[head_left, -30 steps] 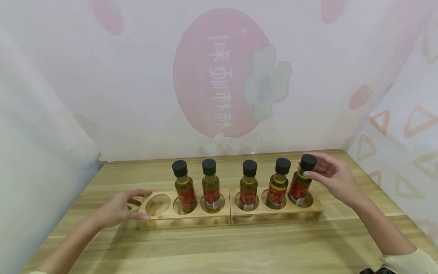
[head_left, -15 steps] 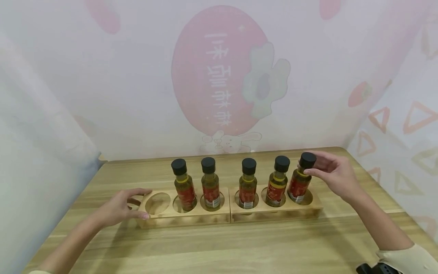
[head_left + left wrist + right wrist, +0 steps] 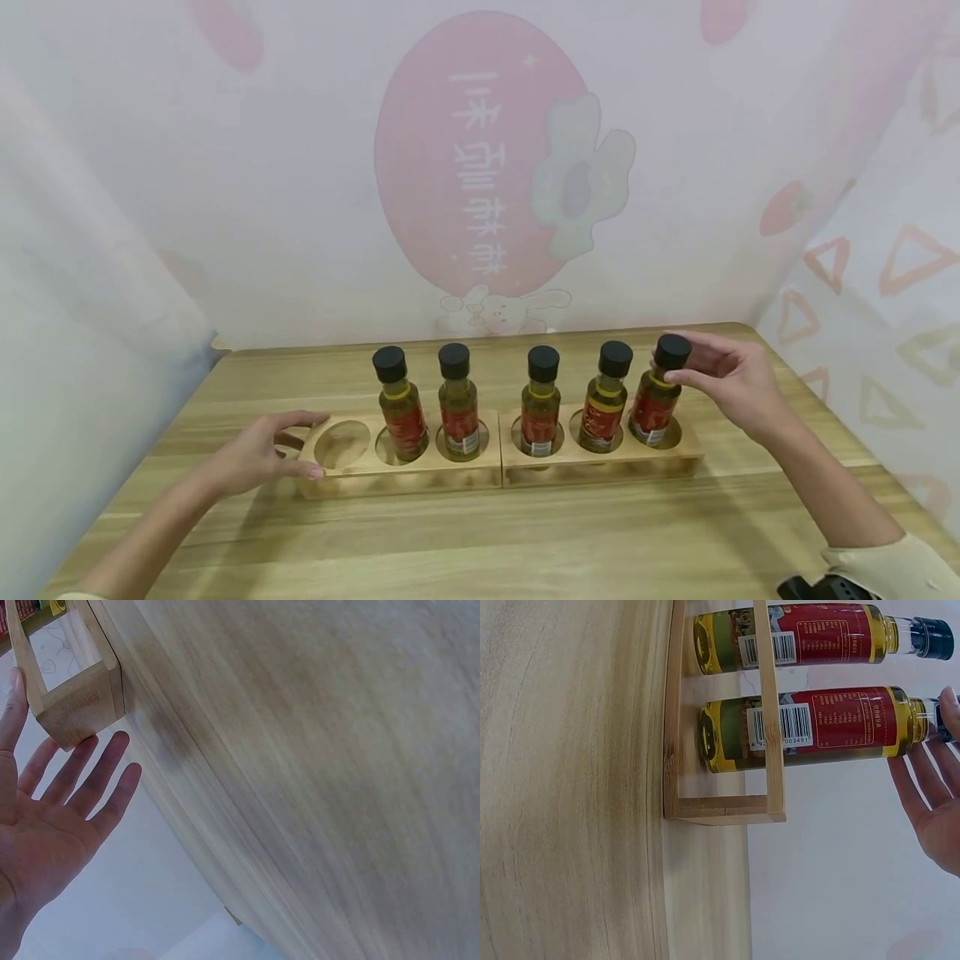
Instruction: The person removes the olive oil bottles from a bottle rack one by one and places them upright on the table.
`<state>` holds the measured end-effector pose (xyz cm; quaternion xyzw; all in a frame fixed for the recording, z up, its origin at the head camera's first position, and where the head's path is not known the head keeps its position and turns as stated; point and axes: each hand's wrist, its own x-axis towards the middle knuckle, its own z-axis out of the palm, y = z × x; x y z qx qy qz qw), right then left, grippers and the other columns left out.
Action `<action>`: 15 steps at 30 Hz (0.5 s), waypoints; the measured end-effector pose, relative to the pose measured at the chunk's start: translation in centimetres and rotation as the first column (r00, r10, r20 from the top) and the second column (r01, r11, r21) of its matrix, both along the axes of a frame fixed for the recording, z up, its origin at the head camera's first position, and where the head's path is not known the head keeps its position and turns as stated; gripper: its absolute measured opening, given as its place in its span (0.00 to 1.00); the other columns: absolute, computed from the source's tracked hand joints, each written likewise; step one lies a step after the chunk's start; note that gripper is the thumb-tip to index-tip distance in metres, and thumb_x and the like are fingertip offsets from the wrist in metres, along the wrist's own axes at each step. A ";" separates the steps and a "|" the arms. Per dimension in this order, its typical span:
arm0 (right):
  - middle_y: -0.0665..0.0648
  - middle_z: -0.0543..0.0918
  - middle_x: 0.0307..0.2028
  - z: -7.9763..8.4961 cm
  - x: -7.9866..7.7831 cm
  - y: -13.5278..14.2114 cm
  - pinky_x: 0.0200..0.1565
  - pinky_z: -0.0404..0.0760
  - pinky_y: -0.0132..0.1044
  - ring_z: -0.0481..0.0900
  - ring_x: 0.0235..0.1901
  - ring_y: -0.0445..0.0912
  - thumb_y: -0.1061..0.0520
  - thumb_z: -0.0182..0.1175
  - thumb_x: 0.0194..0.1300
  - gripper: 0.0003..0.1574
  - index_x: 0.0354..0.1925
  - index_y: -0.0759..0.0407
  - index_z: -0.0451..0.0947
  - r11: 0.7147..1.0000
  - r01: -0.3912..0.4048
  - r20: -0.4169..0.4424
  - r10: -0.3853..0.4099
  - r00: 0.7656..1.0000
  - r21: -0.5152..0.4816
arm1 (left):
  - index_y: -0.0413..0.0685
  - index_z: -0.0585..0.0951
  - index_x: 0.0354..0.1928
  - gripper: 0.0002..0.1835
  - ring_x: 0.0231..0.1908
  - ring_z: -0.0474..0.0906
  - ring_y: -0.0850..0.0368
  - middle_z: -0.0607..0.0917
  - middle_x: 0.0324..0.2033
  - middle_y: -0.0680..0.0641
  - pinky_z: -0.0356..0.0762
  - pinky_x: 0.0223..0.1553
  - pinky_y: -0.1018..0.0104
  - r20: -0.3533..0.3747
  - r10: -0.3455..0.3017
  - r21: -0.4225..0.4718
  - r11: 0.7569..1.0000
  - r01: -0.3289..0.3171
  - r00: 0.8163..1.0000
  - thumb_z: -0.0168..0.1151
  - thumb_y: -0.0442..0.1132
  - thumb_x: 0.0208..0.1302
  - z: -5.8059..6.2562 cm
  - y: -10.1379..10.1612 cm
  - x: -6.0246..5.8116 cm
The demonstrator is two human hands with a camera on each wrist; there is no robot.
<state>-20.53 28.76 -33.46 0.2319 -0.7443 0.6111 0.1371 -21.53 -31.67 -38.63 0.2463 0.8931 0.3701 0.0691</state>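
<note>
Two wooden bottle racks stand end to end on the table, the left rack (image 3: 401, 483) and the right rack (image 3: 600, 471). My left hand (image 3: 251, 457) holds the outer end of the left rack, thumb at its front corner and a finger at the back; its other fingers spread below the end in the left wrist view. My right hand (image 3: 735, 385) holds the rightmost oil bottle (image 3: 840, 720) by its neck, below the black cap. That bottle's lower part sits in the right rack's outer hole, leaning slightly right. Tabletop shows through the left rack's outermost hole.
Further red-labelled oil bottles stand in the racks: two in the left rack, such as this bottle (image 3: 405, 425), and two in the right, such as this one (image 3: 602, 412). The wooden table (image 3: 480, 542) ends at a pale printed curtain (image 3: 315, 208) behind.
</note>
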 end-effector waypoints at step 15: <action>0.46 0.92 0.41 0.5 0.5 0.2 0.46 0.84 0.26 0.89 0.43 0.37 0.77 0.68 0.61 0.26 0.57 0.65 0.85 0.998 0.062 0.016 -0.063 0.998 0.016 | 0.26 0.71 0.68 0.41 0.54 0.80 0.29 0.76 0.64 0.25 0.77 0.51 0.26 -0.023 -0.001 -0.019 1.000 0.000 1.000 0.79 0.39 0.57 0.0 0.1 0.0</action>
